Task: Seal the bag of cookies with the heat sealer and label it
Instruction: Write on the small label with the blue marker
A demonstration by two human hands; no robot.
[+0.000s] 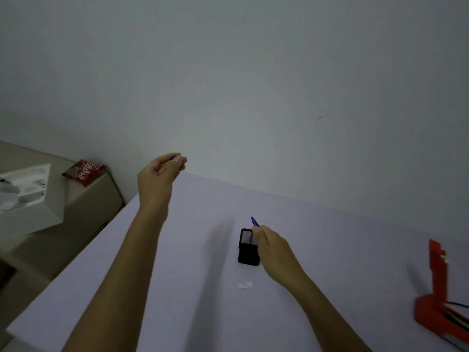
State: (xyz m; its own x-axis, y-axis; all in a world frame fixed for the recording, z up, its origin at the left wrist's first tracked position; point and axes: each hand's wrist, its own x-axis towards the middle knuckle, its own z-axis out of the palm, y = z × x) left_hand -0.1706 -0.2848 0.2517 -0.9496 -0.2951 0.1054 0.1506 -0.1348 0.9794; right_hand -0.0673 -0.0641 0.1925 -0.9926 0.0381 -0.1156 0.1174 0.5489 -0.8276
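At 5 o'clock of the raised left hand [160,171], which pinches a small blue piece I cannot identify, the right hand [272,250] grips a blue pen [254,221] above the black mesh holder [248,250], the orange heat sealer [437,295] standing open at 3 o'clock on the table [177,288] and a red bag [85,172] at 10 o'clock on a side unit.

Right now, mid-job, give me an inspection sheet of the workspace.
Surface: pale lilac table, mostly bare.
Job's things: orange heat sealer, arm raised, at right edge; blue pen; small white labels.
Clutter: black mesh pen holder; red snack packet and white moulded tray on side cabinet.
Grippers: right hand holds the pen over the holder; left hand raised, pinching something small and blue.
Cables: black lead at sealer.
Surroundings: plain white wall.
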